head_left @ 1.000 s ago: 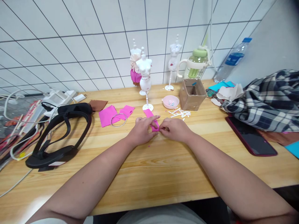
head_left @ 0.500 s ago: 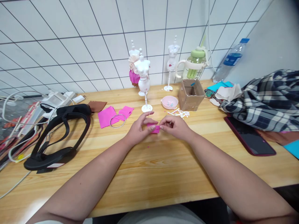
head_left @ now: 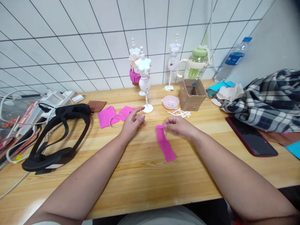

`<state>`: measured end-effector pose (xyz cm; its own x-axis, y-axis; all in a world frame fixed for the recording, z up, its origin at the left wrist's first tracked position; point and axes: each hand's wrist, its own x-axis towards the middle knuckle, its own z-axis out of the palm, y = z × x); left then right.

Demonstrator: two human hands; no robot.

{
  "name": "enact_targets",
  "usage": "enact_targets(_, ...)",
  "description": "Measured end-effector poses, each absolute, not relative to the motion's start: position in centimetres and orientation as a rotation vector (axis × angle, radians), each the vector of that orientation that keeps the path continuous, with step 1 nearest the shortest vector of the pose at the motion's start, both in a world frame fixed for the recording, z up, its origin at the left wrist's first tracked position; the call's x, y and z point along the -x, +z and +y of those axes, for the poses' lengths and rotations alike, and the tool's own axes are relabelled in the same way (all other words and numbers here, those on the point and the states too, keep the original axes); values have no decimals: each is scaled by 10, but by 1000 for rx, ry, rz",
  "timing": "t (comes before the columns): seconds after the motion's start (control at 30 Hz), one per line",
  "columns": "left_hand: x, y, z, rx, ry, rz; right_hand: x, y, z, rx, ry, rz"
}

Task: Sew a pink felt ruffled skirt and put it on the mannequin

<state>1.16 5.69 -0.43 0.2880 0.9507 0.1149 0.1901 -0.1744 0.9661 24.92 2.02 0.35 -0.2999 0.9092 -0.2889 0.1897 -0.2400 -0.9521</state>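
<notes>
White square tiles back a pale wood-grain counter [head_left: 145,175], where the right hand [head_left: 179,126] pinches the top end of a soft pink fabric strip [head_left: 164,144] lying flat; the left hand [head_left: 131,122], grip loosely open, rests near a thin metal ring [head_left: 117,121].

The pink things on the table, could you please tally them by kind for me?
Pink strip, pinched at its top end by the right hand: 1
Flat pink pieces beside the left hand: 2
Pink bowl: 1
Mannequin in a pink skirt: 1
Total: 5
</notes>
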Motion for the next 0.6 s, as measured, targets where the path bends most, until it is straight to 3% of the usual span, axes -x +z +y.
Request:
enact_targets(0.2, -18, -6, 50, -1764, 947, 916, -244, -1, 20, 1287, 1530, -1658)
enact_targets(0.4, -30, -7, 40, -1869, 740, 1078, -232, -5, 19, 1450, 1097, -1960)
enact_targets(0.6, -33, -7, 41, -1846, 700, 1116, -229, -4, 20, 1488, 926, -2031)
